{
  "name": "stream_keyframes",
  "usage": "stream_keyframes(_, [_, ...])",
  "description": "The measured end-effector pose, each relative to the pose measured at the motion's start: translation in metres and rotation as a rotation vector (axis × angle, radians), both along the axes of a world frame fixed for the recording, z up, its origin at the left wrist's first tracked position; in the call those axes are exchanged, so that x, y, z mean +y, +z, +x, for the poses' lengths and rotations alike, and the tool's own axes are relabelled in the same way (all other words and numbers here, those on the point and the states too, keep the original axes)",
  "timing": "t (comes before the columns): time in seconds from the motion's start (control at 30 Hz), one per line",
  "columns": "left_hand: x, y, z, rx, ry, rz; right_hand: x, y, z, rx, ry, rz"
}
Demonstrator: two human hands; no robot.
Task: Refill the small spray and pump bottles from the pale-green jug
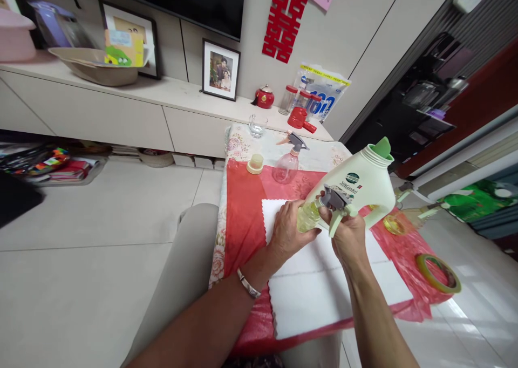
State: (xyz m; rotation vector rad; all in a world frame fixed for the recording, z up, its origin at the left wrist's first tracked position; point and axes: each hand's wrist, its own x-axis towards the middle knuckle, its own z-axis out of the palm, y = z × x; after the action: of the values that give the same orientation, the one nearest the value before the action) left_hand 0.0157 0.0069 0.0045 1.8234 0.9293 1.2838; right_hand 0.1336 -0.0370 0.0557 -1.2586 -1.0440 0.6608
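My left hand [288, 232] is closed round the body of a small clear spray bottle [307, 218] with a yellowish tint. Its grey trigger head [335, 197], with a pale green lever, is gripped by my right hand [351, 237]. The bottle tilts toward the right, and whether the head is fully screwed on I cannot tell. Right behind it stands a large pale green jug [378, 176] with a green spout and no cap on it. A white cloth [311, 303] lies under my hands. Farther back are a pink spray bottle [286, 167] and a pale yellow cap [255, 164].
Red plastic sheeting [245, 211] covers much of the table. On the right lie a roll of tape [439, 273] and another yellowish spray bottle [400, 223]. A glass cup [257, 126] stands at the back. Behind it, a low cabinet [194, 101] carries jars and framed pictures.
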Motion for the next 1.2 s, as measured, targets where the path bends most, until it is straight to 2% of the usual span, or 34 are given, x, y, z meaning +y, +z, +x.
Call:
stream_keyframes(0.4, [0.000,-0.002,0.001,0.032,0.001,0.010,-0.001,-0.006,-0.001,-0.029,-0.015,0.013])
stream_keyframes(0.5, [-0.003,-0.001,0.000,0.060,0.038,0.019,0.000,-0.008,-0.003,-0.007,-0.013,0.027])
stream_keyframes(0.63, [-0.008,-0.003,0.000,0.038,0.100,0.170,0.001,-0.007,-0.007,-0.010,-0.032,0.041])
stream_keyframes(0.73, [-0.010,-0.005,0.000,-0.028,0.083,0.301,0.001,-0.004,-0.012,-0.029,-0.060,0.052])
stream_keyframes(0.8, [-0.008,-0.007,0.000,-0.074,0.073,0.335,0.001,-0.002,-0.015,-0.044,-0.078,0.057])
stream_keyframes(1.0, [-0.006,-0.007,-0.001,-0.126,0.034,0.303,0.001,-0.003,-0.021,-0.082,-0.106,0.064])
stream_keyframes(1.2, [-0.006,-0.006,-0.002,-0.125,0.033,0.295,-0.004,-0.005,-0.016,-0.109,-0.019,0.071])
